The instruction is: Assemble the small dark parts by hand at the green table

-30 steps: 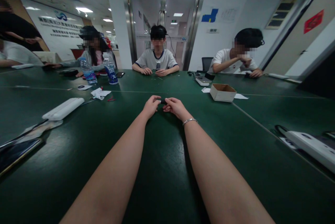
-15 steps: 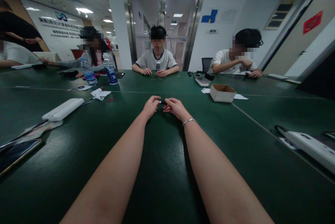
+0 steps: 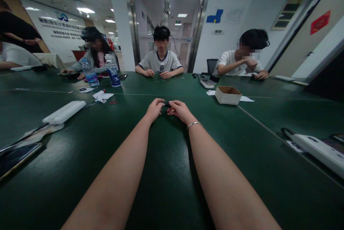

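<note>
Both my hands meet over the middle of the green table (image 3: 166, 151). Between their fingertips is a small dark object (image 3: 167, 104), too small and too covered by fingers to name. My left hand (image 3: 155, 109) pinches its left end, where a light, shiny bit shows. My right hand (image 3: 179, 110) has thumb and finger closed on the dark right part, its other fingers curled beneath. A silver bracelet (image 3: 194, 124) circles my right wrist.
An open small box (image 3: 228, 95) stands right of my hands. White power strips (image 3: 64, 112) lie left and right, with a phone (image 3: 18, 160) at far left. Two bottles (image 3: 113, 74) and crumpled white paper (image 3: 102, 96) are ahead left. Several people sit across the table.
My hands and the small dark object stay almost still. At the far left, a seated person's arm has drawn in toward the dark item on the table.
</note>
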Motion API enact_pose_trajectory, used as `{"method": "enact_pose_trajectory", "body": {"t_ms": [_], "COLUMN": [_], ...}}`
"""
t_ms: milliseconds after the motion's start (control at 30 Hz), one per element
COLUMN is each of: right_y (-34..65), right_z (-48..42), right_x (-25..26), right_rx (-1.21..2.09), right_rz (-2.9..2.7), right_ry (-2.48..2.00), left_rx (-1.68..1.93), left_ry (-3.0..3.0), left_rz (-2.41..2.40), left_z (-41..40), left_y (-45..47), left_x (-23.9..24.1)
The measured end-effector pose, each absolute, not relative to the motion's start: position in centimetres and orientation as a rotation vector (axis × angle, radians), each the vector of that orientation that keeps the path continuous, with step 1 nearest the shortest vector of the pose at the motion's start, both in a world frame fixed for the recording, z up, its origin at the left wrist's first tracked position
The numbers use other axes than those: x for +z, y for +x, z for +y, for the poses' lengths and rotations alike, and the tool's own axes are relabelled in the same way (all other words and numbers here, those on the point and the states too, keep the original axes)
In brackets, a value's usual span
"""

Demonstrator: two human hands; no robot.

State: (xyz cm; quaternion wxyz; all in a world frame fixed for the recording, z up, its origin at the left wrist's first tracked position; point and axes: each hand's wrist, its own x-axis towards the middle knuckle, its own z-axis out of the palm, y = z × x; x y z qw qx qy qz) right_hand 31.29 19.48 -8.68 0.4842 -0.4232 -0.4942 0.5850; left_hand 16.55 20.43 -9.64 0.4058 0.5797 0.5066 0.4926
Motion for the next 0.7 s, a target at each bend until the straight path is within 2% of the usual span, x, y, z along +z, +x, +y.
{"method": "enact_pose_trajectory", "body": {"t_ms": [700], "right_y": [31.28], "right_z": [19.46], "right_x": [-8.62], "right_rx": [1.424], "right_rz": [-1.201], "right_ry": [-1.008], "left_rx": [1.193], "left_ry": [1.535], "left_rz": [1.282], "left_z": [20.78], "left_y": [16.43], "left_x": [-10.0]}}
